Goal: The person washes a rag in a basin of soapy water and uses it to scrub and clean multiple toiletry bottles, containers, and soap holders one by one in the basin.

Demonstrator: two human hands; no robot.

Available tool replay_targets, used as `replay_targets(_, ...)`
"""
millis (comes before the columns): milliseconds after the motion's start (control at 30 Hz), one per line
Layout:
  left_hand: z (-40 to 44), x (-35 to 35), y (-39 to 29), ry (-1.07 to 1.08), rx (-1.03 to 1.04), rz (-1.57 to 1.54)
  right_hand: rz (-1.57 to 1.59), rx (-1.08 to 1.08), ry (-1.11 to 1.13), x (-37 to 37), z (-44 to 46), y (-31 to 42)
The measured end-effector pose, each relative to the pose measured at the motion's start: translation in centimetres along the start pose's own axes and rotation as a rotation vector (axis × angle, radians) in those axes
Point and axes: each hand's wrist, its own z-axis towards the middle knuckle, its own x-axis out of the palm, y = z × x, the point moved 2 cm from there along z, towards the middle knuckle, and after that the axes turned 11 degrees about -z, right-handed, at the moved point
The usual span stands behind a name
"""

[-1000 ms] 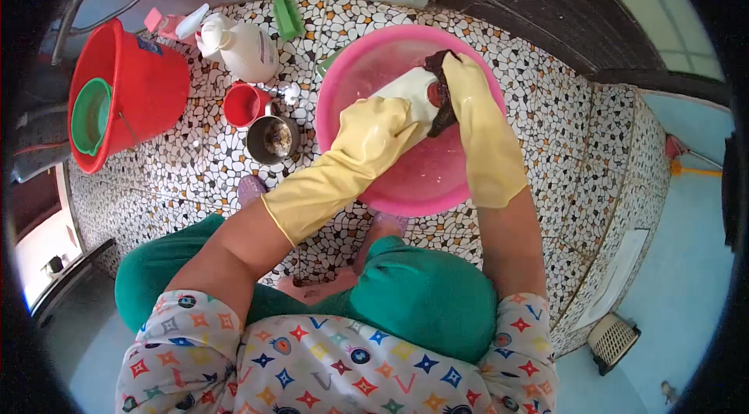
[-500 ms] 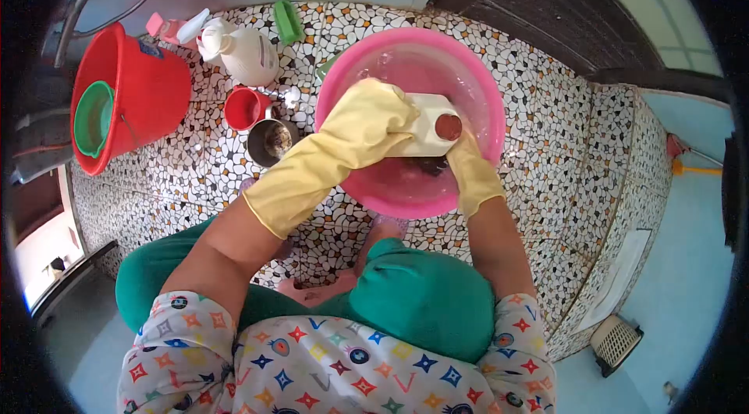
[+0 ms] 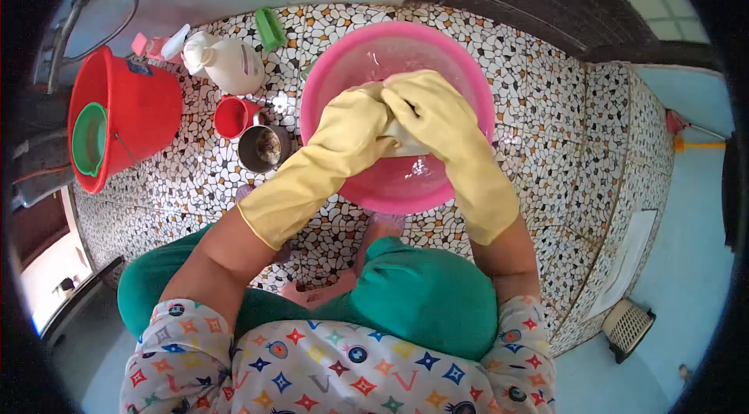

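Observation:
Both my hands wear yellow rubber gloves and meet over a pink basin (image 3: 312,78) with water in it. Between them is a white boxy plastic container (image 3: 407,142), mostly covered by the gloves. My left hand (image 3: 355,121) is closed around its left side. My right hand (image 3: 431,106) lies across its top and right side with the fingers curled over it, the tips hidden against the left glove. The round reddish-brown part on the container is out of sight under my right hand.
Left of the basin stand a metal cup (image 3: 261,150), a red mug (image 3: 232,117), a white spray bottle (image 3: 230,63) and a green brush-like piece (image 3: 270,29). Farther left, a red bucket (image 3: 152,113) holds a green bowl (image 3: 90,139). A dark door (image 3: 538,0) is at the back.
My right hand has moved up and left from beneath the container's right end to over its top, covering the reddish-brown round part. My left hand still holds the left side.

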Motion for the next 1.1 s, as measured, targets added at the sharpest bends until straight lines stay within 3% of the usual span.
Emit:
replay_targets(33, -0.2, 0.2, 0.2, -0.024, 0.012, -0.004, -0.081, 0.034, -0.048, 1.0, 0.1, -0.3)
replay_targets(133, -0.4, -0.4, -0.7, -0.042, -0.026, -0.037, 0.292, 0.400, 0.320, 1.9, 1.8, -3.6)
replay_targets(167, -0.6, 0.2, 0.0, -0.065, 0.000, -0.008, 0.595, 0.651, 0.395, 2.9, 1.6, -4.4)
replay_targets(267, -0.6, -0.3, -0.4, -0.055, -0.073, 0.002, 0.825, 0.842, 0.392, 5.2, 1.0, -8.0)
replay_targets(400, -0.5, -0.5, -0.2, -0.025, -0.176, -0.070, 1.420, 1.005, 0.162, 10.8, -4.0, -11.4)
replay_targets(467, 0.0, -0.2, 0.3, 0.006, -0.200, -0.024, 1.532, 1.061, 0.002, 15.2, -7.0, -14.2)
replay_targets(567, 0.6, -0.4, -0.3, 0.010, -0.276, 0.003, 1.381, 1.205, -0.275, 18.9, -9.7, -14.6)
replay_targets(633, 0.9, -0.4, -0.4, -0.040, -0.314, 0.010, 1.150, 1.385, -0.389, 17.0, -9.0, -11.4)
replay_targets(733, 1.2, 0.2, 0.4, -0.138, -0.371, -0.014, 1.271, 1.349, -0.542, 9.8, -5.9, -5.0)
replay_targets(767, 1.4, 0.1, 0.8, -0.146, -0.413, -0.042, 1.411, 1.216, -0.719, 9.5, -4.8, -3.5)
replay_targets(800, 1.4, 0.0, 1.1, -0.152, -0.455, -0.071, 1.438, 0.966, -0.726, 10.2, -4.4, -3.3)
replay_targets(833, 0.8, 0.5, 2.1, -0.292, -0.375, -0.083, 1.123, 0.840, -0.711, 9.8, -4.0, -2.4)
replay_targets(933, 0.2, 1.9, 6.3, -0.373, -0.629, -0.230, 0.194, 0.438, -0.595, 7.9, -1.7, 2.0)
replay_targets(967, -0.2, 1.2, 4.5, -0.411, -0.684, -0.337, 0.312, 0.316, -0.513, 5.6, -0.3, 3.7)
replay_targets(1000, -0.4, 1.3, 5.0, -0.396, -0.749, -0.476, 0.175, 0.402, -0.399, 5.1, -0.3, 5.4)
replay_targets(1067, -1.2, 2.1, 6.9, -0.359, -0.886, -0.760, -0.020, 0.268, -0.534, 6.3, -1.7, 6.6)
replay_targets(1100, -1.6, 2.5, 7.0, -0.406, -0.878, -0.788, -0.026, 0.265, -0.440, 5.7, -1.5, 6.5)
